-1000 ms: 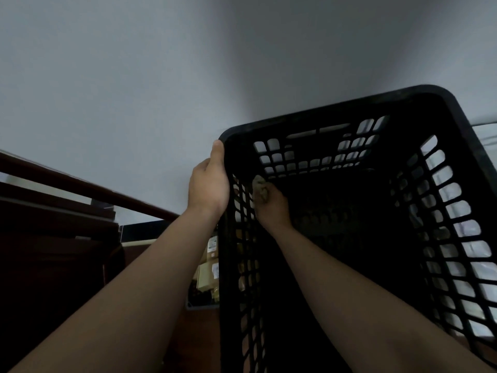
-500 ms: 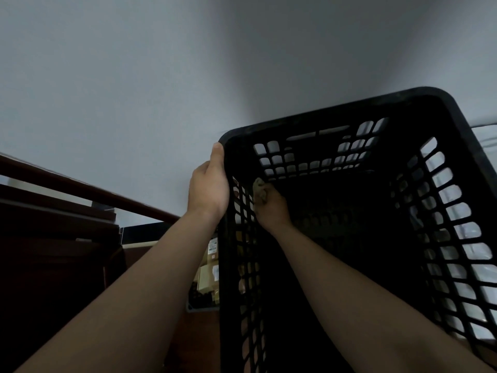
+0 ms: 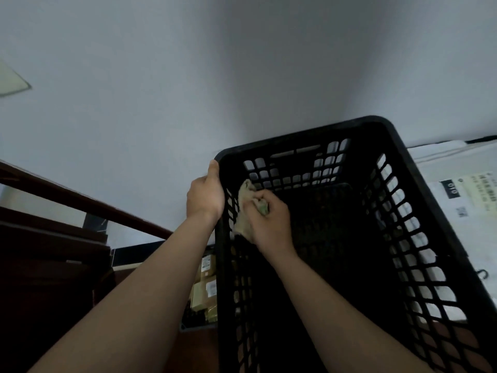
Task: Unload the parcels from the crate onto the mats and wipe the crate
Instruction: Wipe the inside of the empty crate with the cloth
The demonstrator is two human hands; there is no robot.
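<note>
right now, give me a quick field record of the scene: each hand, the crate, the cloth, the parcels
left hand: grips the crate's rim at its far left corner
right hand: inside the crate, shut on the cloth
crate: black, lattice walls, no parcels visible inside
cloth: pale, crumpled, pressed against the left inner wall
parcels: brown, labelled, outside the crate, below left
</note>
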